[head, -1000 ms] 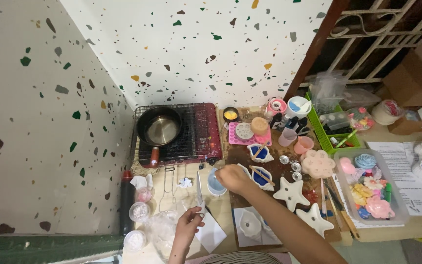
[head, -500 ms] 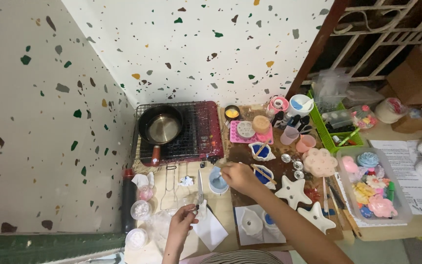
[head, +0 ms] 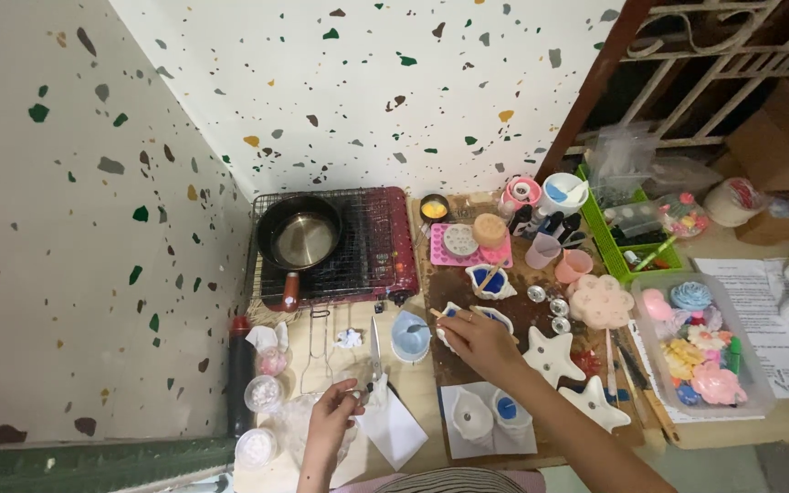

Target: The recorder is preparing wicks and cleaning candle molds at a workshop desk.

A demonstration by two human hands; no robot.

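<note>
Your right hand (head: 478, 340) is closed in a pinch on a thin wooden stick (head: 438, 315), held out level so its tip reaches toward the small blue bowl (head: 410, 334) just to its left. The hand hovers over a shell-shaped mould (head: 495, 317) with blue filling, so the stick sits between mould and bowl. Your left hand (head: 332, 420) is curled around the handle of a small knife (head: 374, 351), whose blade points up and away from you; the hand rests on the table (head: 417, 388) beside a white sheet of paper (head: 394, 429), keeping the edge clear of the work. Two white star moulds (head: 550, 358) lie just right of your right hand. A black pan (head: 299, 236) stands on the red stove (head: 385, 246) behind, well apart from both hands.
</note>
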